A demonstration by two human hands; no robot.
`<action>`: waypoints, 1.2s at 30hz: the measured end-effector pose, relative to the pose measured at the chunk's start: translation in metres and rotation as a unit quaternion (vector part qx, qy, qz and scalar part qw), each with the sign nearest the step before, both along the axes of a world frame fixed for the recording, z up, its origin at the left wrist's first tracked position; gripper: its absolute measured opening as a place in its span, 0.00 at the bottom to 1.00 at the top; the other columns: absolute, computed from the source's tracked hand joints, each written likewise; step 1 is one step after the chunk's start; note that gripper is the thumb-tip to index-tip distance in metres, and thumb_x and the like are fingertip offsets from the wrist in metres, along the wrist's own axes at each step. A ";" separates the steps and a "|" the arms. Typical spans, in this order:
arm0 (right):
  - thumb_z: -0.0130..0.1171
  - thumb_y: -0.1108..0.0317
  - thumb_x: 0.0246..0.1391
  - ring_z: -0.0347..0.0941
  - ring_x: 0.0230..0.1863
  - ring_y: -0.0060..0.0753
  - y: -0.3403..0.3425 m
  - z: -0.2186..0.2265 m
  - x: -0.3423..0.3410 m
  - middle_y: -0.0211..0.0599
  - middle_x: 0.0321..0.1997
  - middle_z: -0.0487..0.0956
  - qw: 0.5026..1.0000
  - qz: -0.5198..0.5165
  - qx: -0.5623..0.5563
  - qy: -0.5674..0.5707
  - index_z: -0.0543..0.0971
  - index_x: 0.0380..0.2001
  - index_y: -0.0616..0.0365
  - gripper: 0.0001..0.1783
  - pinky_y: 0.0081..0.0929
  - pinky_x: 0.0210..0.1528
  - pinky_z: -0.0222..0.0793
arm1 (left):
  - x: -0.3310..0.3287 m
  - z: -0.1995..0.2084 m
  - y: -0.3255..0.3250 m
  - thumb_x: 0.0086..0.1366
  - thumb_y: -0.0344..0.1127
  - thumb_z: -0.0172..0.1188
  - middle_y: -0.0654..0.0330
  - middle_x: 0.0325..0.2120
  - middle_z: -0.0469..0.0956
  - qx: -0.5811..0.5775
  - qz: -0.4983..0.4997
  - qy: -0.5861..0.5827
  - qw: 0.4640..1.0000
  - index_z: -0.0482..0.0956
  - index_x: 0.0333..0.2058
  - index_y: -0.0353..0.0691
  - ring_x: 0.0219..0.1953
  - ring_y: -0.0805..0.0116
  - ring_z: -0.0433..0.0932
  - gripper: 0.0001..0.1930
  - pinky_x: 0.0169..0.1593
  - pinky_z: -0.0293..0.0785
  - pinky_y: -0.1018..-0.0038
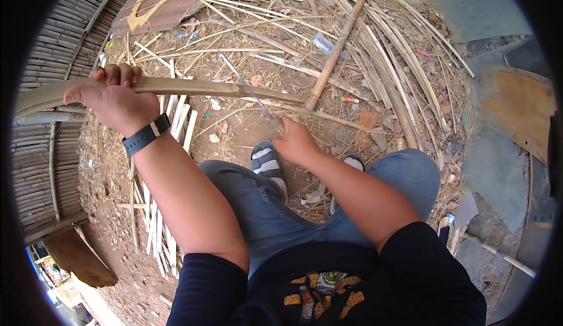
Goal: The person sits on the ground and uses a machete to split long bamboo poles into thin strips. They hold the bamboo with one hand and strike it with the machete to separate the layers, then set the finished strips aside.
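My left hand (120, 97), with a dark watch on its wrist, is closed round a long split bamboo piece (193, 86) held out at the left. The bamboo runs to the right across my front, a node showing near its middle, and narrows to its right end. In my right hand (296, 141) is the handle of a long thin-bladed knife (231, 65). Its blade points up and left and crosses the bamboo near the node. Whether the edge has bitten into the bamboo I cannot tell.
A bamboo pole (340, 47) lies ahead, its near end by the bamboo's right tip. Thin split strips (404, 73) litter the dirt ahead and right. More pale strips (155, 226) are heaped left of my legs. A slatted bamboo wall (50, 167) stands at left; grey sheets (495, 179) lie at right.
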State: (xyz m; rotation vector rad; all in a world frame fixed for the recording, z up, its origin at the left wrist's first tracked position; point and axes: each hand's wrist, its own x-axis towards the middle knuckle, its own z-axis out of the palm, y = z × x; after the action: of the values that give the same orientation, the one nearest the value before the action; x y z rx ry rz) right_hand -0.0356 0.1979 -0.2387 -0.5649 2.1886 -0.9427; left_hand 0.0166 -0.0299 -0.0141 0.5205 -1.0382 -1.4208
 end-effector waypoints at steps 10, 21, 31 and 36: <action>0.67 0.60 0.49 0.79 0.48 0.60 0.008 -0.020 -0.009 0.61 0.45 0.82 1.000 -0.015 0.021 0.016 0.76 0.50 0.67 0.28 0.46 0.51 0.76 | 0.005 -0.004 -0.003 0.65 0.79 0.34 0.68 0.19 0.60 -0.003 -0.002 0.002 1.000 0.65 0.29 0.47 0.17 0.75 0.55 0.37 0.26 0.56 0.77; 0.65 0.63 0.50 0.80 0.40 0.59 0.015 -0.037 -0.008 0.58 0.39 0.82 0.998 -0.050 -0.003 -0.028 0.76 0.47 0.66 0.24 0.47 0.43 0.74 | -0.001 0.003 0.008 0.64 0.80 0.37 0.67 0.18 0.59 -0.004 -0.012 0.009 1.000 0.65 0.29 0.46 0.16 0.74 0.54 0.37 0.27 0.55 0.78; 0.69 0.57 0.49 0.81 0.40 0.58 0.021 -0.083 -0.011 0.56 0.35 0.82 0.998 -0.060 0.025 0.027 0.76 0.49 0.66 0.29 0.46 0.44 0.74 | -0.001 0.002 0.012 0.64 0.80 0.38 0.67 0.19 0.60 -0.014 -0.038 0.011 0.999 0.65 0.29 0.46 0.17 0.74 0.54 0.37 0.29 0.56 0.77; 0.66 0.61 0.49 0.81 0.37 0.54 0.028 -0.088 -0.013 0.55 0.35 0.82 0.990 -0.102 0.033 -0.094 0.76 0.48 0.66 0.26 0.43 0.43 0.75 | -0.010 0.007 0.021 0.63 0.80 0.39 0.68 0.19 0.60 -0.029 -0.039 0.017 0.999 0.65 0.28 0.46 0.17 0.74 0.55 0.37 0.27 0.55 0.77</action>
State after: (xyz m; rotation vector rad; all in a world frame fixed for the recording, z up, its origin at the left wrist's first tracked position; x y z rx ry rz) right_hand -0.0484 0.2259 -0.3265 -0.2138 2.1248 -0.9834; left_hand 0.0068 -0.0086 -0.0075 0.4165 -1.0793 -1.4584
